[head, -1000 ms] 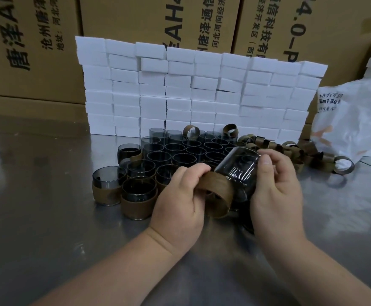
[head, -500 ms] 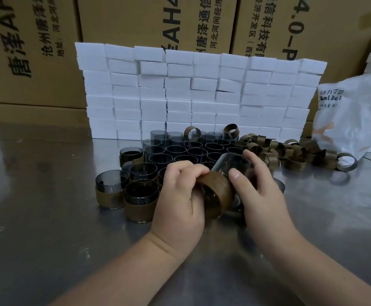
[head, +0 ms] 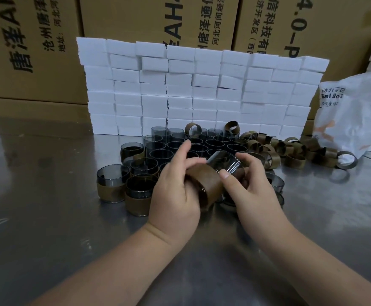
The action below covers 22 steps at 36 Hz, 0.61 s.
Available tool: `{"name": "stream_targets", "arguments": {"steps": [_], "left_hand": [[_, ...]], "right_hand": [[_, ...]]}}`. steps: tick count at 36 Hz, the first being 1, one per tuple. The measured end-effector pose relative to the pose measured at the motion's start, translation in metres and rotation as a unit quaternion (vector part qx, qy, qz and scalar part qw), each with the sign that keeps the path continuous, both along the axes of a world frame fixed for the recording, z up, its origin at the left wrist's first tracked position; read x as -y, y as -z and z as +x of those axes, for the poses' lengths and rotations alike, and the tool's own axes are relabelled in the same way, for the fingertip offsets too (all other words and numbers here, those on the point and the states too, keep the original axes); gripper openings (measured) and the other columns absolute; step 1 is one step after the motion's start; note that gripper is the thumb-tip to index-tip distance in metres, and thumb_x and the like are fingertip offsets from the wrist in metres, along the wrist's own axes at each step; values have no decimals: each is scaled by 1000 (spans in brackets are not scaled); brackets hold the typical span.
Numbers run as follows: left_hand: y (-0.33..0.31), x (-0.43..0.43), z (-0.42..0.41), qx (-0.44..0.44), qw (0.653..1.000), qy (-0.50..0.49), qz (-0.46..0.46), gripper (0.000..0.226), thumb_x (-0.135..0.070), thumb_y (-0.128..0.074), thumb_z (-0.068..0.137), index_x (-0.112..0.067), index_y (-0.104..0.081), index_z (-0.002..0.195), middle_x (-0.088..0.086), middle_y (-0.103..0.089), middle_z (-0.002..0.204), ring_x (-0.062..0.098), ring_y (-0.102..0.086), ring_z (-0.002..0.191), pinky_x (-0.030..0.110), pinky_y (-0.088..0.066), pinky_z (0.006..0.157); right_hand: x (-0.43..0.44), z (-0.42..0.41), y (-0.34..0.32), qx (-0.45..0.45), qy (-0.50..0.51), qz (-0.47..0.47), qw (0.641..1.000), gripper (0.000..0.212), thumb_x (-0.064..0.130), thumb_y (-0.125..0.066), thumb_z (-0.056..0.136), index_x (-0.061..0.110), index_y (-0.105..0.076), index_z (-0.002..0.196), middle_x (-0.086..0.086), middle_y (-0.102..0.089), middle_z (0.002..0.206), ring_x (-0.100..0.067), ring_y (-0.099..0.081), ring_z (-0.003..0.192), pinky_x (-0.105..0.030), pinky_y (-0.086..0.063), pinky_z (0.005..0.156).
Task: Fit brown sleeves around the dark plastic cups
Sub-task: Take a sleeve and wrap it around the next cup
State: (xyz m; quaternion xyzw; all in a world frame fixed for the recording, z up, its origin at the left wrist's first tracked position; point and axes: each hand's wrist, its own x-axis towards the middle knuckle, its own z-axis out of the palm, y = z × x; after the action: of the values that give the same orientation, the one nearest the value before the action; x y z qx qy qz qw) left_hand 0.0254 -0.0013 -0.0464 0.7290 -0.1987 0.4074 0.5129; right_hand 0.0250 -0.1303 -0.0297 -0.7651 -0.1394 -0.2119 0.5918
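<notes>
Surface (head: 47,217) carries clustered bare cups (head: 202,144). Left hand (head: 175,195) curls its fingers round the brown sleeve (head: 204,184); right hand (head: 253,188) pinches the tilted dark cup (head: 226,164), partly sleeved. Pushing askew could jam or crease the sleeve.

Steel table (head: 47,217) under cups (head: 204,149), sleeves (head: 294,160), blocks (head: 202,89)

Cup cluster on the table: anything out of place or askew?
Two loose brown sleeves stand on edge among the bare cups at the back, apart from the sleeve pile to the right. Nothing else stands out.
</notes>
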Motion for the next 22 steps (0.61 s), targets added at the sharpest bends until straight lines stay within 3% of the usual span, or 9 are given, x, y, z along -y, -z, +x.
{"name": "stream_targets", "arguments": {"steps": [4, 6, 10, 14, 17, 22], "left_hand": [[-1, 0, 3, -22, 999, 13, -47, 42, -8, -41, 83, -34, -46, 115, -29, -57, 104, -15, -52, 102, 1, -33, 87], [1, 1, 3, -16, 999, 14, -45, 45, -6, -42, 81, -42, -50, 106, -28, -58, 104, -13, -54, 102, 3, -36, 87], [6, 0, 5, -13, 999, 21, -39, 51, -1, -44, 80, -42, -51, 108, -19, -57, 115, -5, -53, 109, 10, -37, 94], [6, 2, 5, -9, 999, 34, -39, 48, 0, -41, 80, -42, -45, 104, -22, -56, 109, -12, -52, 105, 4, -35, 88], [6, 4, 6, -24, 998, 46, -42, 35, -6, -39, 81, -36, -37, 97, -22, -54, 108, -17, -50, 103, 0, -34, 84], [6, 4, 7, -46, 998, 22, -35, 28, -11, -41, 81, -37, -41, 91, -28, -55, 102, -19, -51, 98, -1, -35, 81]], "right_hand": [[1, 3, 2, -5, 14, 2, 1000, 22, 44, -57, 76, 40, -43, 93, 6, -54, 79, 10, -51, 61, -5, -39, 55], [3, 4, 2, -2, 28, 13, 1000, 19, 44, -56, 77, 37, -45, 90, 7, -55, 78, 10, -51, 61, -5, -39, 55], [4, 5, 0, 14, 47, 39, 998, 16, 45, -55, 80, 34, -46, 87, 12, -53, 78, 12, -51, 62, -8, -43, 56], [3, 3, -2, 16, 55, 50, 997, 23, 50, -55, 76, 33, -45, 89, 12, -54, 78, 11, -52, 62, -10, -43, 56], [1, 1, -2, 19, 58, 52, 997, 41, 64, -55, 63, 34, -44, 90, 11, -54, 77, 9, -52, 60, -9, -42, 55], [2, 2, -1, 33, 76, 62, 995, 56, 74, -50, 51, 34, -43, 89, 8, -56, 81, -3, -55, 72, -35, -50, 72]]}}
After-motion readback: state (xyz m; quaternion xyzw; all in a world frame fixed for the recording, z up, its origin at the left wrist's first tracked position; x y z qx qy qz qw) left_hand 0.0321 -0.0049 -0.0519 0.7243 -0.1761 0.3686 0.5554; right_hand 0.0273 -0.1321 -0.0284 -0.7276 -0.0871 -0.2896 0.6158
